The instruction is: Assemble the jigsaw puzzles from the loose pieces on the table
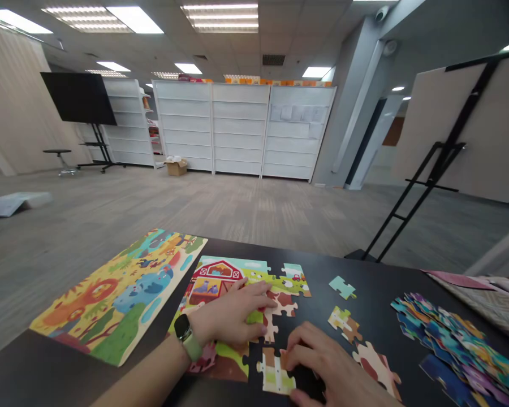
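Right hand (322,356) pinches the green-and-brown puzzle piece (273,373) lying just to its left.

"What does the left hand (241,311) hide?"
"Part of the barn puzzle (224,362)."
"And the right hand (322,362)?"
"Its fingers cover some of the fence piece (275,376); the view's near edge cuts off its forearm."
"The loose pile (458,339)?"
"Cut off at near right."
"Those far papers (301,113)?"
"Too small to read."

Bright ceiling panels (134,20), some blown out; picture edges stretched.
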Tool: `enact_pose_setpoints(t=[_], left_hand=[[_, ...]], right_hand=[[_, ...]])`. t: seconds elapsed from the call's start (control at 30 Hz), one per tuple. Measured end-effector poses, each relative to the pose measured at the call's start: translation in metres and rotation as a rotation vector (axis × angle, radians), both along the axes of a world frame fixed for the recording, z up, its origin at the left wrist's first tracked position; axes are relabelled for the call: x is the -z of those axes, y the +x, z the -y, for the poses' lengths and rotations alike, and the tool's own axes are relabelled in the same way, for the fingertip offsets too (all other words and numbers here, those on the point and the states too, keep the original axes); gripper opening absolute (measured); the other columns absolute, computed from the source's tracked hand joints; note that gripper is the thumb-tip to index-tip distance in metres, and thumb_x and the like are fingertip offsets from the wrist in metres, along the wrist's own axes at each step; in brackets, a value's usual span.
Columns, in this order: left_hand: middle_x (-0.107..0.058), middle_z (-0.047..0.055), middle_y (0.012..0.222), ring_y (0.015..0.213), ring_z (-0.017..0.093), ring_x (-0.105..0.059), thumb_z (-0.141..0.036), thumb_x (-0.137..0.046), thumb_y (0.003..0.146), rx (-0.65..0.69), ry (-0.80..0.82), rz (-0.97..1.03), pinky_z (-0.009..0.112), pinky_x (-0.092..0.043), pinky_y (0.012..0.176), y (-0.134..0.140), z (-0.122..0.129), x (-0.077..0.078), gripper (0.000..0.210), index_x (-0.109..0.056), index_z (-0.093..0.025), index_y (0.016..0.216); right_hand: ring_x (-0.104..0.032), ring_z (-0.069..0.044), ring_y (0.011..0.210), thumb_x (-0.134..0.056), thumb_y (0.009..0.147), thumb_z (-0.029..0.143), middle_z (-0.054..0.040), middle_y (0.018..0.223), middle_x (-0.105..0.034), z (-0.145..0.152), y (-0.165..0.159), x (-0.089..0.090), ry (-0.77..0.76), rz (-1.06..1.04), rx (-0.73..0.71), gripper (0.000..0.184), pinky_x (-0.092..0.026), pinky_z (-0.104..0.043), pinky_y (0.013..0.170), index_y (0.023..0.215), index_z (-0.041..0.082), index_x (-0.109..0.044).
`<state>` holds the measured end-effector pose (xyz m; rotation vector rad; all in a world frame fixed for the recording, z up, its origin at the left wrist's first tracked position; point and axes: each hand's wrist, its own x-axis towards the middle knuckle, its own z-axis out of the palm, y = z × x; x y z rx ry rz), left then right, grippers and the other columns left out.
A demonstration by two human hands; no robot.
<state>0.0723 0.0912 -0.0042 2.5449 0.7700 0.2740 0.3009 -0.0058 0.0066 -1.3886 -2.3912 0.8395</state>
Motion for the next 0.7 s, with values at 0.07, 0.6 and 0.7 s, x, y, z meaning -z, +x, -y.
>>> enact_pose_setpoints(t=[0.07, 0.6, 0.7], left_hand=[[-0.042, 0.009, 0.155, 0.146, 0.030, -0.033, -0.031, -0.064, 0.089, 0.001, -0.006, -0.010, 0.056, -0.017, 0.119, 0.000, 0.001, 0.000, 0.052, -0.053, -0.030, 0.139], [-0.044, 0.003, 0.151, 0.137, 0.028, -0.041, -0.023, -0.053, 0.096, 0.068, 0.097, 0.035, 0.045, -0.036, 0.114, 0.024, 0.032, -0.008, 0.042, -0.052, -0.034, 0.137], [-0.063, 0.002, 0.125, 0.110, 0.026, -0.059, -0.031, -0.064, 0.094, 0.311, 0.115, -0.012, 0.037, -0.051, 0.095, 0.051, 0.067, 0.006, 0.038, -0.056, -0.037, 0.130]], right_hand=[[-0.057, -0.022, 0.102, -0.069, 0.067, 0.011, -0.0036, 0.107, -0.063, 0.000, 0.003, 0.000, 0.005, 0.001, 0.004, 0.027, -0.043, -0.033, 0.089, 0.091, 0.022, -0.067], [-0.056, -0.015, 0.070, -0.044, 0.094, 0.016, 0.0001, 0.074, -0.063, -0.019, 0.057, -0.008, 0.238, 0.180, 0.194, 0.020, -0.035, -0.026, 0.066, 0.080, 0.021, -0.058], [-0.057, -0.015, 0.071, -0.045, 0.093, 0.016, -0.0001, 0.075, -0.065, -0.020, 0.055, -0.002, 0.242, 0.185, 0.175, 0.018, -0.034, -0.025, 0.066, 0.082, 0.021, -0.059]])
